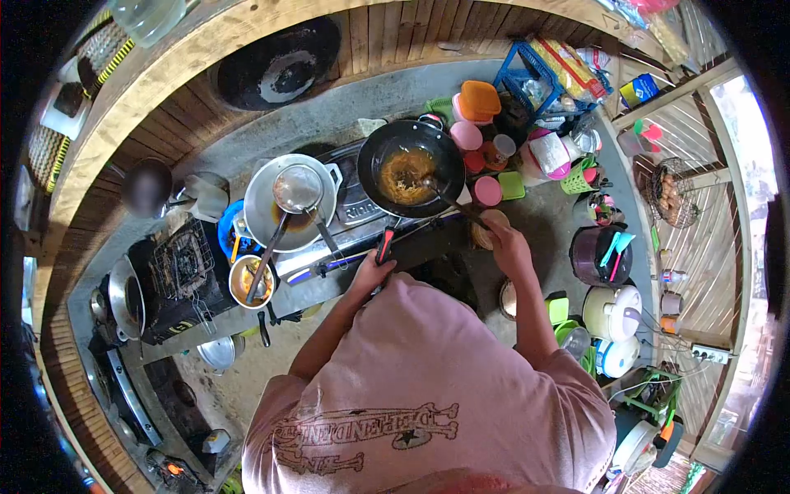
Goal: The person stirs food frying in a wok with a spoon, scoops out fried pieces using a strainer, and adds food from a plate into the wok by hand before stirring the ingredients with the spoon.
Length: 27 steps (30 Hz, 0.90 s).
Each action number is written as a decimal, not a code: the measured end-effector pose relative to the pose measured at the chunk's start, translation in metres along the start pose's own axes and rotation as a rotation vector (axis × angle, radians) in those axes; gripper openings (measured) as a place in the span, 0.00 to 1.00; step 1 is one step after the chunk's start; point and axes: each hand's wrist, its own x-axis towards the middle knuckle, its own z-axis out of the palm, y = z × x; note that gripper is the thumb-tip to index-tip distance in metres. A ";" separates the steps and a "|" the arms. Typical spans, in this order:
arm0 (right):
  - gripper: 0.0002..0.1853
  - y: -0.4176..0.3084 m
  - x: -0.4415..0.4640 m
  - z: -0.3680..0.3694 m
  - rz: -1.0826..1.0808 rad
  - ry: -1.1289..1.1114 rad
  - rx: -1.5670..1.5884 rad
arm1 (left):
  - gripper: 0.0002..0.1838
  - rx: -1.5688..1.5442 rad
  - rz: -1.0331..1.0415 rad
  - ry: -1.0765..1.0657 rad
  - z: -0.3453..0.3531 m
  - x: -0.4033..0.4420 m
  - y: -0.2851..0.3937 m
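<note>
A black wok (380, 152) sits on the stove (358, 202), with brown liquid and pale bits of food (407, 183) in its bottom. My left hand (373, 273) is closed around the wok's red and black handle (384, 245). In my right hand (512, 249) is the dark shaft of a ladle (461, 208), its head dipping into the food. Left of the wok stands a large metal pot (257, 193) with a round strainer (298, 188) and another long-handled utensil across its top. A small saucepan (239, 284) containing food is nearer the counter's front edge.
Colourful plastic containers (480, 100) crowd the counter right of the wok. Farther right are a dark pot (599, 255), a rice cooker (611, 313) and a hanging wire basket of eggs (673, 198). A wire grill rack (183, 262) lies at left; another wok (284, 66) hangs behind.
</note>
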 end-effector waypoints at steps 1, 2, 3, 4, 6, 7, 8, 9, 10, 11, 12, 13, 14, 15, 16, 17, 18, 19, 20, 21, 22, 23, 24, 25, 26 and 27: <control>0.14 0.001 -0.007 -0.006 0.097 -0.125 -0.066 | 0.19 0.019 0.007 0.022 0.002 0.000 0.001; 0.15 0.004 -0.010 -0.008 0.194 -0.250 -0.131 | 0.19 0.027 0.008 0.024 0.003 -0.001 0.002; 0.15 0.007 -0.009 -0.005 0.194 -0.245 -0.125 | 0.19 -0.013 -0.014 0.014 0.004 -0.003 0.008; 0.16 0.012 -0.010 0.001 0.191 -0.296 -0.183 | 0.18 -0.053 -0.038 0.003 0.005 -0.004 0.013; 0.16 0.018 -0.011 0.019 0.196 -0.349 -0.234 | 0.17 -0.033 -0.016 0.023 0.011 -0.004 0.013; 0.17 0.020 -0.007 0.032 0.184 -0.334 -0.210 | 0.17 -0.069 0.013 0.032 0.015 -0.004 0.010; 0.17 0.027 -0.004 0.044 0.168 -0.315 -0.187 | 0.17 -0.106 0.046 0.044 0.018 -0.003 0.007; 0.15 0.028 0.004 0.051 0.108 -0.257 -0.121 | 0.17 -0.101 0.050 0.047 0.018 -0.003 0.015; 0.15 0.034 0.007 0.047 0.105 -0.253 -0.116 | 0.17 -0.098 -0.040 0.038 0.019 -0.008 0.024; 0.15 0.039 0.008 0.041 0.109 -0.208 -0.032 | 0.16 -0.095 -0.134 0.031 0.019 -0.012 0.029; 0.15 0.039 0.011 0.035 0.114 -0.164 0.053 | 0.16 -0.092 -0.137 0.038 0.020 -0.011 0.029; 0.15 0.048 0.012 0.031 0.114 -0.167 0.061 | 0.16 -0.088 -0.133 0.057 0.022 -0.011 0.026; 0.15 0.064 0.014 0.025 0.107 -0.183 0.012 | 0.15 -0.084 -0.130 0.075 0.024 -0.012 0.024; 0.15 0.075 0.018 0.022 0.099 -0.198 -0.037 | 0.15 -0.081 -0.136 0.080 0.026 -0.013 0.024; 0.15 0.076 0.024 0.015 0.099 -0.202 -0.029 | 0.14 -0.075 -0.136 0.102 0.027 -0.013 0.025; 0.15 0.076 0.029 0.007 0.156 -0.171 0.060 | 0.14 -0.067 -0.139 0.123 0.028 -0.015 0.025; 0.15 0.078 0.034 0.003 0.215 -0.140 0.148 | 0.14 -0.063 -0.146 0.129 0.030 -0.014 0.021; 0.16 0.085 0.038 0.004 0.270 -0.155 0.120 | 0.15 -0.058 -0.084 0.154 0.033 -0.011 0.016; 0.16 0.088 0.043 0.005 0.271 -0.161 0.128 | 0.15 -0.054 -0.022 0.180 0.035 -0.010 0.011; 0.16 0.089 0.049 0.005 0.362 -0.179 0.156 | 0.17 -0.022 -0.078 0.179 0.035 -0.011 0.012; 0.17 0.092 0.056 0.007 0.452 -0.196 0.184 | 0.17 -0.020 -0.085 0.186 0.037 -0.011 0.012; 0.18 0.100 0.060 0.015 0.428 -0.164 0.253 | 0.18 0.033 -0.117 0.201 0.038 -0.010 0.010; 0.18 0.107 0.065 0.024 0.428 -0.172 0.262 | 0.18 0.085 -0.149 0.217 0.040 -0.010 0.006; 0.18 0.113 0.070 0.034 0.372 -0.116 0.306 | 0.20 0.077 -0.152 0.217 0.041 -0.008 0.002; 0.17 0.121 0.077 0.045 0.315 -0.058 0.351 | 0.20 0.081 -0.159 0.225 0.043 -0.008 -0.002; 0.18 0.136 0.084 0.058 0.346 -0.120 0.329 | 0.21 0.040 -0.141 0.236 0.047 -0.010 0.004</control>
